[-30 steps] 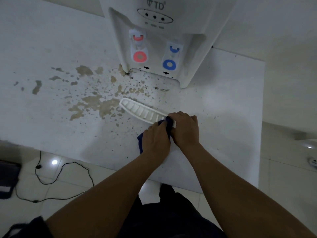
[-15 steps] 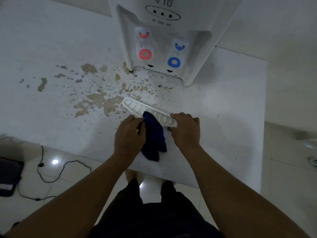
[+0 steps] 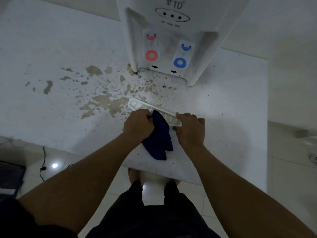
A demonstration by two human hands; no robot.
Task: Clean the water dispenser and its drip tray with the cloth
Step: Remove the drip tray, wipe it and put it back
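A white water dispenser (image 3: 173, 19) stands at the back of a white counter, with a red tap (image 3: 151, 55) and a blue tap (image 3: 179, 63). Its white slotted drip tray (image 3: 137, 105) lies loose on the counter in front of it. My left hand (image 3: 138, 125) grips a dark blue cloth (image 3: 158, 140) against the tray's middle; the cloth hangs down toward the counter's front edge. My right hand (image 3: 190, 129) holds the tray's right end.
Brown stains (image 3: 103, 102) are spattered over the counter (image 3: 51, 57) left of the dispenser. The counter's front edge runs just below my hands. A black cable (image 3: 42, 162) lies on the tiled floor at lower left. My feet show under the counter edge.
My left hand has slid left along the tray with the cloth, away from my right hand, uncovering more of the cloth. The right hand stays on the tray's end.
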